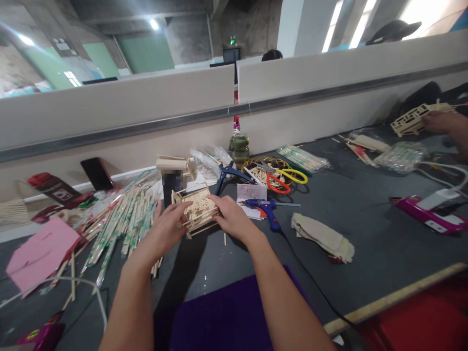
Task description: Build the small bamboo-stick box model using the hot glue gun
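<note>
Between my two hands is a small wooden-stick model point(199, 207), a box-like frame with a slatted floor and small wooden bits lying on it. My left hand point(171, 222) grips its left side, fingers curled over the edge. On its right side my right hand point(230, 217) closes with thumb and fingers. A short loose stick point(225, 239) lies on the table just below the right hand. The blue glue gun point(268, 213) rests to the right of my right hand. Behind the model stand a dark blue plier-like tool point(226, 173) and a rolled wooden piece point(171, 165).
Wrapped chopsticks point(124, 214) spread across the left, beside pink paper point(42, 253) and a phone point(97, 174). A basket point(263, 178) holds sticks, with yellow-handled scissors point(294, 174) over it. Gloves point(323, 239) and a purple power strip point(431, 214) lie right. A co-worker's hand point(438, 122) touches another stick model point(409, 119).
</note>
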Tool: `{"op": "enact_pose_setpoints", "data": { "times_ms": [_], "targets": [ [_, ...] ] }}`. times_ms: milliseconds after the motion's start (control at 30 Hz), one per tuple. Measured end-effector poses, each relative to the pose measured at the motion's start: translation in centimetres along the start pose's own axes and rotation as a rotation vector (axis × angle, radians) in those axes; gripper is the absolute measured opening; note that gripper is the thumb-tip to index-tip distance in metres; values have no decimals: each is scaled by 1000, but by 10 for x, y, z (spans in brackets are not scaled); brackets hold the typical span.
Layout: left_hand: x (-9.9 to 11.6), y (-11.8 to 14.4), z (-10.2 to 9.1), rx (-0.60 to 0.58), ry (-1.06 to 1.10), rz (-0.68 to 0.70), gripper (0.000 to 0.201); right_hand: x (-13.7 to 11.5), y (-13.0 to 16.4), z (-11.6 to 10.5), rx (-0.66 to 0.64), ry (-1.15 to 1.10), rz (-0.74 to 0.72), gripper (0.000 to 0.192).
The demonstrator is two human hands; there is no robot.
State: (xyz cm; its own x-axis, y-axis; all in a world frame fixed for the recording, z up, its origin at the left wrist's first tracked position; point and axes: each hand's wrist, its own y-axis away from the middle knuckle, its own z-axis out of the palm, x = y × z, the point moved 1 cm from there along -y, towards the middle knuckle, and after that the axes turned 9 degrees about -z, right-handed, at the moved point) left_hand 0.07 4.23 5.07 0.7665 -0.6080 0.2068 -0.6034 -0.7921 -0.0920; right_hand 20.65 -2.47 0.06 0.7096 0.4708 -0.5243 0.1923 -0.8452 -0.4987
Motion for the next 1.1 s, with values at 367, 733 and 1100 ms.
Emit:
{"op": "enact_pose_setpoints", "data": {
  "times_ms": [367, 733, 1100],
  "targets": [
    [6, 0, 1, 15, 88, -4, 55, 0, 0, 0, 6, -7, 4, 65],
    [2, -5, 10, 58, 87, -40, 45, 1, 0, 1, 8, 6, -2, 64],
    [4, -7, 10, 40, 106, -52, 44, 1, 0, 2, 20, 1, -18, 64]
  ]
}}
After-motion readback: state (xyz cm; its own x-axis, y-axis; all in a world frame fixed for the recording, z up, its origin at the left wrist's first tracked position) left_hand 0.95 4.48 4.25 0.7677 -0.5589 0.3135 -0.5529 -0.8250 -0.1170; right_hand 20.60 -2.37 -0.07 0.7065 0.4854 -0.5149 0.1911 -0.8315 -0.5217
